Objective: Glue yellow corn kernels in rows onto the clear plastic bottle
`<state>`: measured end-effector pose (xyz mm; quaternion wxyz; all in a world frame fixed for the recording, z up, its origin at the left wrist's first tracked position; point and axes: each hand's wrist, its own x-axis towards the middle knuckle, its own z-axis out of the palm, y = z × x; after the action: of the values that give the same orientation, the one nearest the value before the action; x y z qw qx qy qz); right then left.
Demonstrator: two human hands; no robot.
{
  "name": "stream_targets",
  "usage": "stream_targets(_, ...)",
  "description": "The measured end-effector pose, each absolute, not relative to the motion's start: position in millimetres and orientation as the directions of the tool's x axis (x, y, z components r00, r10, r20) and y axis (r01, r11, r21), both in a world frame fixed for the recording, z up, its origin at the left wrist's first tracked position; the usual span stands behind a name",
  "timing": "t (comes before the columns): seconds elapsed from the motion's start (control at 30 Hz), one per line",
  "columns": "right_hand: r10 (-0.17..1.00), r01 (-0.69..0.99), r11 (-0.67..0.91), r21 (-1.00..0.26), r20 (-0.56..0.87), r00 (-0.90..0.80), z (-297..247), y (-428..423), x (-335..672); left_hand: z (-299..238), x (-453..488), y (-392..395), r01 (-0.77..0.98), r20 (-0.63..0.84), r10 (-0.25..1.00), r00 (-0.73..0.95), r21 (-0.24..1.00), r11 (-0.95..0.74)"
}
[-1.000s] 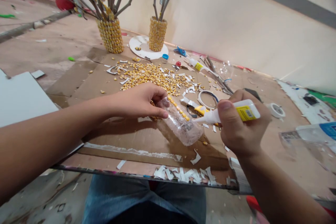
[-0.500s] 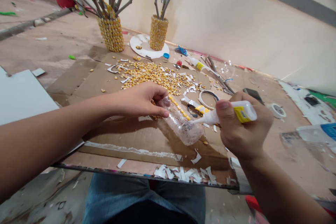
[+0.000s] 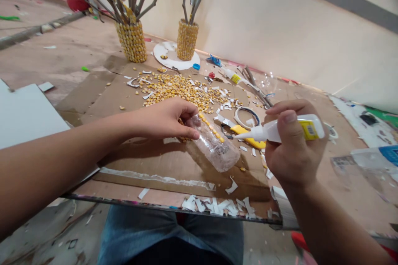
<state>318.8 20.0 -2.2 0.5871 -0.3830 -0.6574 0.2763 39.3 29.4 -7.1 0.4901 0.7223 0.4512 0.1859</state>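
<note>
My left hand is closed around one end of a clear plastic bottle piece, which lies slanted over the cardboard. A single row of corn kernels is stuck along its upper side. My right hand grips a white glue bottle with a yellow label. The nozzle points left, a little apart from the clear plastic and above a yellow-handled cutter. Behind my left hand spreads a pile of loose corn kernels mixed with paper scraps.
Two kernel-covered pots with twigs stand at the back, the left pot and the right pot on a white disc. A tape roll, a second glue bottle and paper scraps lie around. White board is at left.
My right hand has drawn the glue bottle rightward and up, so its nozzle has left the clear plastic. The yellow cutter shows more. My left hand stays in place.
</note>
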Motion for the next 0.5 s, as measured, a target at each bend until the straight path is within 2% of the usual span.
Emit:
stream_targets(0.17, 0.867, 0.134, 0.497, -0.858, 0.496, -0.037, -6.2, 21.3, 323.2, -7.8, 38.9, 29.5, 0.458, -0.195, 0.824, 0.533, 0.885, -0.087)
stream_targets(0.5, 0.827, -0.054, 0.545, -0.837, 0.547, -0.133, -11.9, 28.2, 319.5, -6.9, 39.9, 30.1, 0.464, -0.172, 0.826, 0.537, 0.878, -0.119)
